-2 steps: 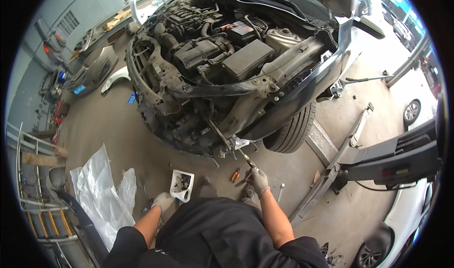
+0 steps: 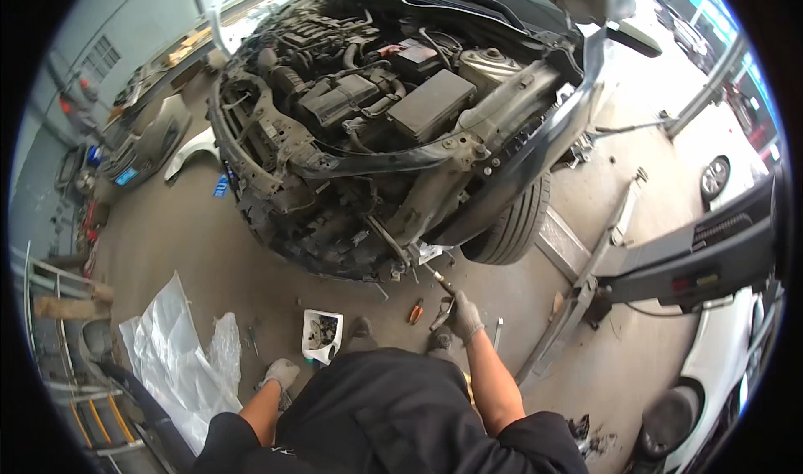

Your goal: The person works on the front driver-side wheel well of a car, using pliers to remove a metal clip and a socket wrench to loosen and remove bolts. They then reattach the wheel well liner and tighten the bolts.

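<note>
My right hand [image 2: 468,317], in a pale work glove, is closed around a long-shafted metal tool [image 2: 446,287]. The tool's thin shaft points up and left to the lower front corner of a car [image 2: 351,181] stripped of its bumper. My left hand [image 2: 283,373], also gloved, is low at my left side with its back up; its fingers are turned under and hard to make out. Just beyond it, apart from the glove, a white plastic container [image 2: 334,350] with small dark parts in it sits by my foot. Orange-handled pliers [image 2: 416,311] lie on the floor between my hands.
Silvery wrapping sheet [image 2: 167,336] and clear plastic [image 2: 224,349] lie at the left. A lift arm [image 2: 577,303] and its post [image 2: 686,265] stand at the right, near the front tire [image 2: 512,223]. A removed bumper [image 2: 150,144] lies at the far left.
My left hand has moved down and slightly away from the white container. My right hand has shifted a little right with the tool; the view has turned slightly.
</note>
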The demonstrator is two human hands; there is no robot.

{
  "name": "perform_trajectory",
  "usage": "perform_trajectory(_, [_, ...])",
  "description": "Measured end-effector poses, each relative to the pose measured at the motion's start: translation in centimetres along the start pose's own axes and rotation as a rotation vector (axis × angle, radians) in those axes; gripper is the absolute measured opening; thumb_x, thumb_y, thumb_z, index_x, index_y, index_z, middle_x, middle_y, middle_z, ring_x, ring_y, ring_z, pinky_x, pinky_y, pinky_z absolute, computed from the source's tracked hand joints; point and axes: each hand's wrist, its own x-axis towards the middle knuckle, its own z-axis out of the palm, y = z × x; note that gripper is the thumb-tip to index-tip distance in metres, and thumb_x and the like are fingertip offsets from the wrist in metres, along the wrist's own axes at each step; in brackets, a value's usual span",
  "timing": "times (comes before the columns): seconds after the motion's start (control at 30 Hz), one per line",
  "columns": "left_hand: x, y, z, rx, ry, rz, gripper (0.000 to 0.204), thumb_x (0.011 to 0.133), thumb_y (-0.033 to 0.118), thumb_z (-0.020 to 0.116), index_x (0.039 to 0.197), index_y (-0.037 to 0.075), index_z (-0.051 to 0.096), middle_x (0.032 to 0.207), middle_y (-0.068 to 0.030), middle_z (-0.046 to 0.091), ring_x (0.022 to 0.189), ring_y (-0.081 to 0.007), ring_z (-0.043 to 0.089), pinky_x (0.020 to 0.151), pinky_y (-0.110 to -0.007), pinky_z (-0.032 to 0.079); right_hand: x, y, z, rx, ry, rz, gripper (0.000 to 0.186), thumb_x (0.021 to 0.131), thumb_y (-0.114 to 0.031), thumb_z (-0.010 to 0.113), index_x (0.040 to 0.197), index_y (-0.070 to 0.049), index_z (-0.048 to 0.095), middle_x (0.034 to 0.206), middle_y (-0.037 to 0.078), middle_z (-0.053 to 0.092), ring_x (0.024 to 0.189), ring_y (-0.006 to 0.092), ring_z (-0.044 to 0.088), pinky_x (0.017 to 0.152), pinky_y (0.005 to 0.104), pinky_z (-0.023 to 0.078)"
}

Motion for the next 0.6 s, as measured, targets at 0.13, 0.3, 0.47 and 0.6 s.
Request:
perform_trajectory(0.13, [4.9,-5.5,-1.0,-0.168,0.120,0.077,0.035,0.080,0.031,0.065,0.099,0.006,0.077,0.108,-0.0200,0.073,0.107,-0.0352,0.069,0.096,-0.042,0.052,-1.2,-1.0,2.3,-0.160,0.151,-0.160,0.035,0.098,-0.034,0.062,0.120,-0.007,0.061,0.101,0.008,0.069,0.083,0.0195,0.065,0.074,0.0358,0.055])
perform_trajectory(0.3, [8.7,-6.4,-5.5,-0.301,0.109,0.222,0.034,0.079,0.029,0.065,0.095,0.001,0.076,0.098,-0.0203,0.074,0.097,-0.0325,0.071,0.088,-0.042,0.054,-1.5,-0.3,2.1,-0.168,0.244,-0.103,0.036,0.098,-0.037,0.063,0.117,-0.007,0.062,0.094,0.007,0.068,0.078,0.0209,0.063,0.070,0.0385,0.054])
perform_trajectory(0.47, [6.9,-8.2,-8.5,-0.248,0.110,0.186,0.035,0.079,0.030,0.063,0.096,0.002,0.076,0.099,-0.0237,0.073,0.098,-0.0366,0.070,0.089,-0.045,0.053,-1.7,-0.7,3.8,-0.022,0.255,-0.035,0.033,0.098,-0.037,0.060,0.106,-0.006,0.061,0.082,0.008,0.065,0.068,0.0237,0.063,0.060,0.0384,0.054])
perform_trajectory(0.6, [7.3,-10.5,-9.2,-0.159,0.054,0.097,0.040,0.079,0.032,0.064,0.102,0.002,0.076,0.104,-0.0243,0.072,0.105,-0.0373,0.069,0.094,-0.044,0.052,-2.3,-1.0,4.0,-0.363,0.424,-0.138,0.031,0.091,-0.029,0.067,0.113,-0.008,0.064,0.092,0.006,0.065,0.071,0.0179,0.060,0.057,0.0341,0.050])
